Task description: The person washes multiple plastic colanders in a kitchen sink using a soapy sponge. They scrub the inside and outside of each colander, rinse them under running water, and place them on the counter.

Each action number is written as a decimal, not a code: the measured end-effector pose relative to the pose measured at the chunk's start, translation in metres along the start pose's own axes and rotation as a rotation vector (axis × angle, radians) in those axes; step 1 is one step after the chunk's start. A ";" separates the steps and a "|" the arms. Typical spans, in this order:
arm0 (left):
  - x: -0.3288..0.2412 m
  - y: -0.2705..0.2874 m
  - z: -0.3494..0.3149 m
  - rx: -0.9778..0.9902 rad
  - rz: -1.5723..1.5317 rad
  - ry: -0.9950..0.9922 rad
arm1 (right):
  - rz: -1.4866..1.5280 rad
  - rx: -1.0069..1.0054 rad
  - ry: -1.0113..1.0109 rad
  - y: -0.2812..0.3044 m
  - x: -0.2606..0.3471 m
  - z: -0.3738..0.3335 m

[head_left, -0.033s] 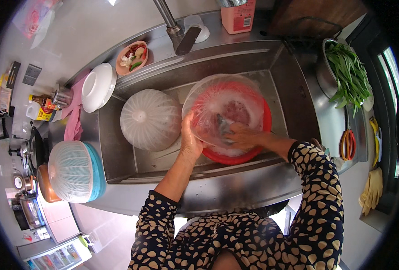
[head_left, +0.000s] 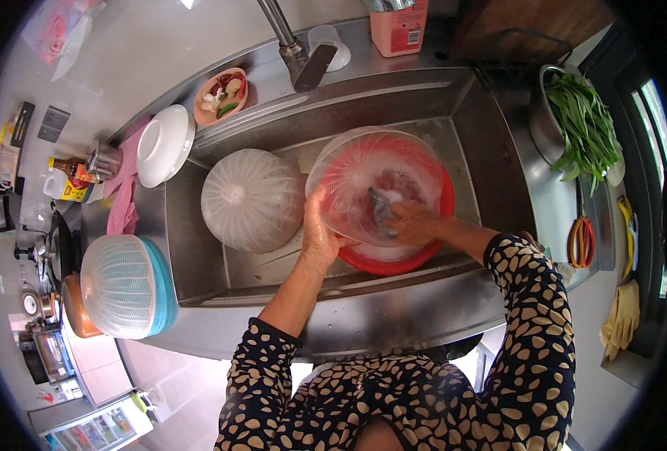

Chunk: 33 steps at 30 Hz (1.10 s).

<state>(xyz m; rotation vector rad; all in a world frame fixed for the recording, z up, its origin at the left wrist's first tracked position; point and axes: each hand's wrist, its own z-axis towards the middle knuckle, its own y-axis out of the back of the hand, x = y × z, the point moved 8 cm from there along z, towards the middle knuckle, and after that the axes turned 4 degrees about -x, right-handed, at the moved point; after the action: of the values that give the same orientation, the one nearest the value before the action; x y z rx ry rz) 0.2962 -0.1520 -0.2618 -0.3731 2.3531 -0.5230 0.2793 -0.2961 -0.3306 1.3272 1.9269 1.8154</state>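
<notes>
A translucent white plastic strainer bowl is tilted over a red basin of sudsy water in the sink. My left hand grips the strainer's left rim, thumb toward the inside. Inside the strainer, my right hand presses a crumpled grey scrubbing cloth or pad against its wall; the exact kind cannot be made out. Part of the basin shows through the strainer. To the left, another translucent ribbed strainer rests upside down on the sink floor.
Around the metal sink stand a white-and-blue basket, white bowls and a pink dish of garlic and peppers. The faucet is behind. At right are a pot of leafy greens and orange-handled scissors.
My right hand has moved slightly to the right with the grey cloth or pad. The strainer has shifted a little, while my left hand keeps its grip.
</notes>
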 end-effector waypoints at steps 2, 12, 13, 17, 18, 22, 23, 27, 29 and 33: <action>0.000 -0.001 0.001 -0.032 0.030 -0.028 | -0.163 0.032 -0.087 0.004 -0.006 -0.002; 0.003 0.022 0.025 -0.133 0.004 -0.216 | 1.152 -0.196 -0.182 0.097 0.088 0.046; 0.000 0.022 0.023 -0.139 0.037 -0.252 | 0.972 -0.310 -0.070 0.090 0.084 0.049; -0.013 0.002 0.019 0.052 -0.082 -0.265 | 0.140 -0.515 0.343 0.048 0.081 0.019; -0.009 0.009 0.016 -0.029 -0.054 -0.178 | 0.203 -0.423 0.278 0.043 0.071 0.009; -0.019 0.000 -0.008 -0.141 0.059 -0.030 | -0.162 -0.264 0.184 0.035 0.033 -0.020; -0.022 -0.008 -0.010 -0.115 0.064 -0.043 | -0.235 -0.234 0.147 0.028 0.024 -0.018; -0.023 -0.005 -0.005 -0.135 0.203 -0.234 | -0.140 -0.413 0.100 0.044 0.046 -0.016; -0.011 -0.007 0.004 -0.037 0.154 -0.318 | 0.037 -0.489 0.078 0.066 0.080 -0.005; -0.001 -0.008 0.004 0.029 0.071 -0.284 | 0.490 -0.414 -0.042 0.069 0.085 0.013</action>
<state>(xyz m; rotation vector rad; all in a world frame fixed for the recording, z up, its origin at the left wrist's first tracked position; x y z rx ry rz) 0.3007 -0.1594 -0.2606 -0.3260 2.0749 -0.4392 0.2710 -0.2381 -0.2372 1.7556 1.1658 2.2142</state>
